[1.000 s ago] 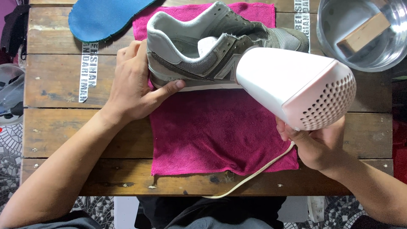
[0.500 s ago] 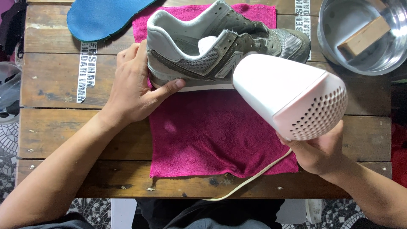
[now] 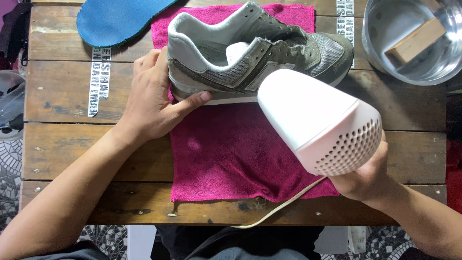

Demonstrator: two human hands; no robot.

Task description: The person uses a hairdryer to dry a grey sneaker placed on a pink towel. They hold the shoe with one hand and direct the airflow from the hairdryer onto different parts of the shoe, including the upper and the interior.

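Our left hand (image 3: 156, 98) grips the grey sneaker's (image 3: 260, 50) heel, steadying it on the pink towel (image 3: 231, 159) near the table's (image 3: 62, 139) far edge; our right hand (image 3: 365, 175) clasps a white hair dryer (image 3: 320, 120), nozzle toward the shoe.

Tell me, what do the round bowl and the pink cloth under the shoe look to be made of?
The bowl looks like polished metal, probably steel: shiny grey with mirror-like reflections. The cloth looks like soft terry or microfibre towelling: matte, fuzzy magenta pile.
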